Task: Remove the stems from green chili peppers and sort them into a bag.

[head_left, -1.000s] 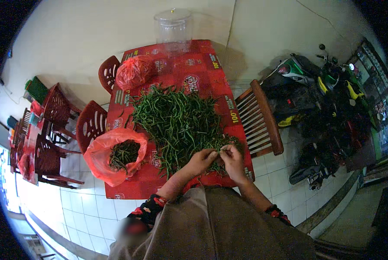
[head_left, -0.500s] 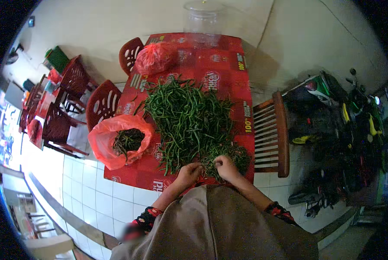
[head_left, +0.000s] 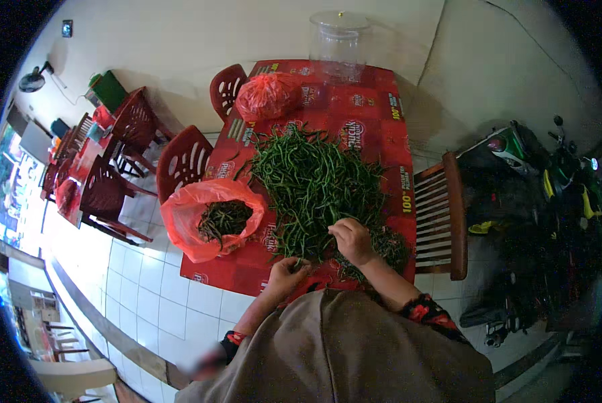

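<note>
A large heap of long thin green chillies (head_left: 307,181) is spread over the red-covered table (head_left: 227,269). My right hand (head_left: 354,242) is above the heap's near right part, its fingers pinched together; whatever is between them is too small to make out. Close to the table's near edge, my left hand (head_left: 287,277) is closed with thumb and fingers together, just below the chillies, and its contents cannot be made out. A smaller pile of thin stem-like bits (head_left: 389,250) lies beside my right wrist. To the left stands an opened red plastic bag (head_left: 180,228) with dark, wilted-looking chillies (head_left: 225,218) inside.
Toward the far end are a bulging red plastic bag (head_left: 267,97) and a clear lidded container (head_left: 339,47). Red plastic chairs (head_left: 183,161) line the left side; a wooden slatted chair (head_left: 456,215) is at the right. Motorbikes (head_left: 549,168) stand further right.
My right hand has moved up and left from the stem pile to over the green heap. The left hand has drawn slightly apart from it. The whole view has shifted a little.
</note>
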Available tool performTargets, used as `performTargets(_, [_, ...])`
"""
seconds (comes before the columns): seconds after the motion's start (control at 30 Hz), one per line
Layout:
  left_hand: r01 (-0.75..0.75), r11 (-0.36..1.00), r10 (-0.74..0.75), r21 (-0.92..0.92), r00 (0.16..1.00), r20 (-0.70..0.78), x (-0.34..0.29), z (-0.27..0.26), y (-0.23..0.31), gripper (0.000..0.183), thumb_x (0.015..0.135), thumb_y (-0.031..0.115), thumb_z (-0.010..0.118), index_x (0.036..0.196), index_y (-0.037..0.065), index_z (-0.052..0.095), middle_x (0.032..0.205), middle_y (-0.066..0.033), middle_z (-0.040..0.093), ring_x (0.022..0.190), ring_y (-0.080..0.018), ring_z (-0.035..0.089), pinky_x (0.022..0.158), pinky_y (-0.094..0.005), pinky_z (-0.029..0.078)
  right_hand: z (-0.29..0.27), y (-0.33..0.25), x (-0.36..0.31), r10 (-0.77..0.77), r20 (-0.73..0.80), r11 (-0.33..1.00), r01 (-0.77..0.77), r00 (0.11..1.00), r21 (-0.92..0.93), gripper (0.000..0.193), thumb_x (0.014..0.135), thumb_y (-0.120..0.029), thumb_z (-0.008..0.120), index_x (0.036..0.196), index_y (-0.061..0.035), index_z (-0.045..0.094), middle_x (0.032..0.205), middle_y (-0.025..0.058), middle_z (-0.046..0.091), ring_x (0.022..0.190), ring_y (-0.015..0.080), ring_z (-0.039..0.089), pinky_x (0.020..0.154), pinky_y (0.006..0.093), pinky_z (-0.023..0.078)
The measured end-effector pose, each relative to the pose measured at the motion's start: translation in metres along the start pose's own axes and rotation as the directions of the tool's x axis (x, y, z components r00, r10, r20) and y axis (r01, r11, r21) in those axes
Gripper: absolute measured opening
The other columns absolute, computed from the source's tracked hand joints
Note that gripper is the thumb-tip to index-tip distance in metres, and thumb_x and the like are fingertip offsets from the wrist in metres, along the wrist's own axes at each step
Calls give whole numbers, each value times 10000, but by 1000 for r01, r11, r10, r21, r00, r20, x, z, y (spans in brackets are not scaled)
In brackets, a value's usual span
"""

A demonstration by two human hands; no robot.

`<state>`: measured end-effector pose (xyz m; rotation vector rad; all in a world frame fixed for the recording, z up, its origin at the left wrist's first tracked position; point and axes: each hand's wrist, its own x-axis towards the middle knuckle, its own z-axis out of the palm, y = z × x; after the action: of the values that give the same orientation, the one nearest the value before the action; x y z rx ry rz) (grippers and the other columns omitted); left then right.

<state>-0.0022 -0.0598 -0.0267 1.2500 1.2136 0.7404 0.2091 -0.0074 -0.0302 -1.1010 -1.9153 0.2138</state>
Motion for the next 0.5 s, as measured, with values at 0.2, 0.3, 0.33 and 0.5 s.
performTargets(0.2, [-201,975,188,97,975,120,14,-15,28,196,760,140,638,905,10,616,773,-22,615,662,-79,555,593,-232,451,12,-22,-10,267,-55,962,-270,962,-44,147,713,-39,620,851,-29,569,838,118,560,800,294,558,678,372,464])
performTargets(0.3, [-245,963,218,111,954,207,16,-20,23,190,768,132,626,918,15,615,797,-38,623,679,-78,558,601,-233,450,29,-8,-13,400,-240,856,-454,884,-245,278,729,-117,637,975,-41,534,908,156,552,851,322,547,732,403,451])
performTargets(0.33, [-280,956,252,87,936,248,16,-22,21,190,773,132,621,925,18,613,804,-45,624,689,-77,558,606,-229,447,38,7,-18,460,-226,788,-512,858,-342,409,740,-191,648,1089,-55,484,974,174,548,881,333,546,768,418,443])
performTargets(0.5, [-165,985,146,54,955,258,2,-52,9,206,778,128,616,943,6,604,792,-34,612,716,-67,541,635,-219,441,54,17,3,842,-112,511,-847,527,-144,364,738,-188,659,1050,-32,552,977,156,593,879,286,576,757,385,459])
